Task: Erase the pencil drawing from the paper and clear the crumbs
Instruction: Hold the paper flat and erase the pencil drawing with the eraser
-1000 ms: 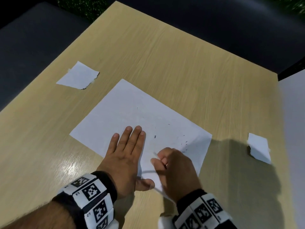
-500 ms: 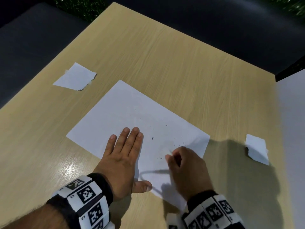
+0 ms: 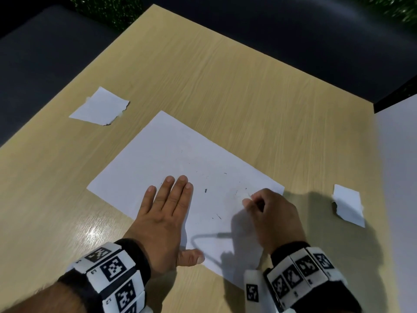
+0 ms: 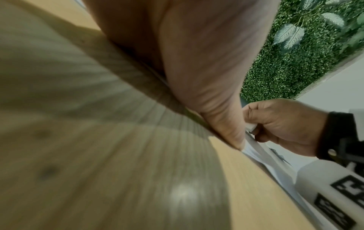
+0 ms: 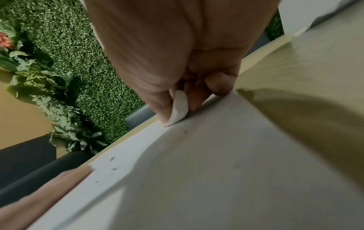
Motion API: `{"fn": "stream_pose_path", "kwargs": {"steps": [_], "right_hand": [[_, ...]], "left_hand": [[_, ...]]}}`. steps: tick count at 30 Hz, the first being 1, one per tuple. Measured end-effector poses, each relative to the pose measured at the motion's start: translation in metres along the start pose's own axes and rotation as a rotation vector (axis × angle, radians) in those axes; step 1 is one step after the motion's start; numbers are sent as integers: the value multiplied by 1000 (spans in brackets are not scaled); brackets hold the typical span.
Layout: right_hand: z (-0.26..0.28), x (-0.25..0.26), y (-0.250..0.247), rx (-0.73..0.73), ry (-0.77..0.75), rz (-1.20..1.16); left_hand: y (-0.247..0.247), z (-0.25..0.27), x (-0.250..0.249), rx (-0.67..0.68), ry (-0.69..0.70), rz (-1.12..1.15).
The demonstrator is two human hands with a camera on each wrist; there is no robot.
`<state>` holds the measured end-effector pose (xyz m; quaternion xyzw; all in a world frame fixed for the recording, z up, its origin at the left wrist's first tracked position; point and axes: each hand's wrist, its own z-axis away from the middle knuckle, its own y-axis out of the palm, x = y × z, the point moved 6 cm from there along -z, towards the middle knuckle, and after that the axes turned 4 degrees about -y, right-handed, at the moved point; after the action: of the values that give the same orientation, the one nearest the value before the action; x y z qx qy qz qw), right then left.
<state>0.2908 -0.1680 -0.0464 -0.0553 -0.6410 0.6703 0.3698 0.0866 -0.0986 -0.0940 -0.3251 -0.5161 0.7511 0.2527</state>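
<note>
Step in hand: erasing, judged to be nearly done.

The left hand (image 3: 162, 220) is laid flat, fingers straight, on the near-left part of the paper (image 3: 171, 152); nothing is gripped, and the sheet is pinned to the table (image 3: 225, 75) by the palm.

The right hand (image 3: 273, 218) is curled, and a small white eraser (image 5: 179, 107) is pinched between thumb and fingertips. The eraser's edge is pressed against the paper near the sheet's right corner.

Between the two hands and just beyond the right fingertips, dark crumbs (image 3: 205, 190) are scattered on the sheet. Only a faint grey smudge is seen just left of the eraser; whether any line remains cannot be told.

Farther off, a torn scrap (image 3: 101, 107) lies well left of the left hand, and another scrap (image 3: 348, 205) just right of the right hand.

Next move, as judged: the last rubbing strokes are to be kept short with the sheet held down, then the crumbs are to be swept off with light contact so that graphite is not smeared.
</note>
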Motion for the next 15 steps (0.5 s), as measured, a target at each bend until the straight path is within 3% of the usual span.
{"fn": "stream_pose_path", "kwargs": {"steps": [6,12,15], "right_hand": [[11,32,15,75,-151,-6],[-27,6,-8,-46,51,-31],[-11,20,1,18,-10,-42]], "left_hand": [[0,0,0,-9,2,5],[-1,1,-1,-13,4,0],[-1,1,-1,-19,2,9]]}}
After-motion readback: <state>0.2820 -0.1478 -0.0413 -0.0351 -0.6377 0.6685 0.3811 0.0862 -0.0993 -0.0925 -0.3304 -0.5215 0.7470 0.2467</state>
